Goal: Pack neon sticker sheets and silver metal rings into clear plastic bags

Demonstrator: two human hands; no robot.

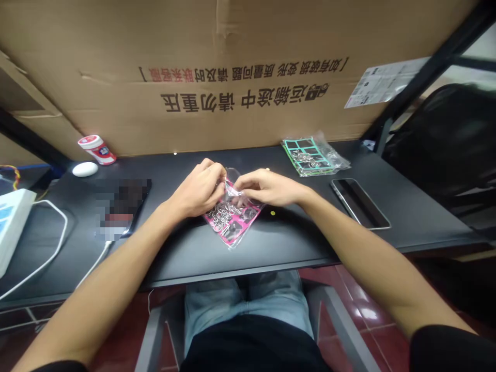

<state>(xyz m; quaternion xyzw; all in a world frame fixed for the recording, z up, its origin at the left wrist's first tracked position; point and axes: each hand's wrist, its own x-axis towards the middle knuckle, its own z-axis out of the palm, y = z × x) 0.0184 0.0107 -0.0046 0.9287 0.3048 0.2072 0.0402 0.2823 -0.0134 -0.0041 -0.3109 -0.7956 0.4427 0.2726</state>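
Observation:
Between my hands, on the dark desk, lies a clear plastic bag [232, 235] holding a pink sheet with dark squares and a cluster of metal rings [223, 216]. My left hand [201, 188] pinches the bag's upper left edge, its fingers curled. On the other side, my right hand [267, 187] grips the upper right part of the bag between thumb and fingers. The plastic is crumpled where the fingertips meet it. A small yellow dot-like piece [273, 213] rests on the desk just below my right hand.
Bags with teal and green sheets and rings [306, 155] lie at the back right, near a phone [360, 203]. At left are a cabled phone [129, 206], a white oval object [85, 169] and a red-white canister [97, 150]. A cardboard panel [248, 124] stands behind the desk [248, 268].

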